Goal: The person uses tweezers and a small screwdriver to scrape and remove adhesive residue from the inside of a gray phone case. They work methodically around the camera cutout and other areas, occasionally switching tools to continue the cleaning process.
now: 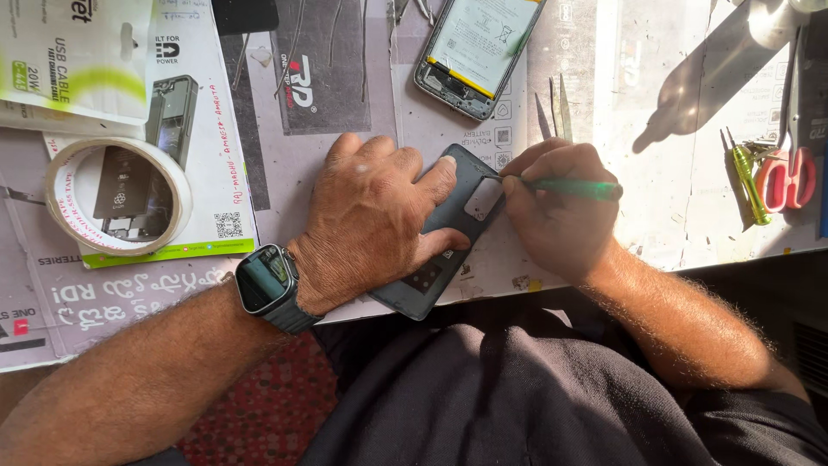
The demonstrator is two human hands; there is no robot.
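Note:
My left hand (371, 220) presses flat on a dark phone back cover (448, 233) that lies tilted at the table's near edge. My right hand (556, 207) grips a thin green-handled tool (573, 187), its tip touching the cover's upper right edge beside a pale square patch (481, 198). A dark smartwatch (266, 280) is on my left wrist.
An opened phone (474, 52) with its battery showing lies at the back. Tweezers (559, 108) sit behind my right hand. A roll of tape (116, 197) rests on printed packaging at left. Red-handled scissors (789, 164) and a yellow-green screwdriver (749, 177) lie at right.

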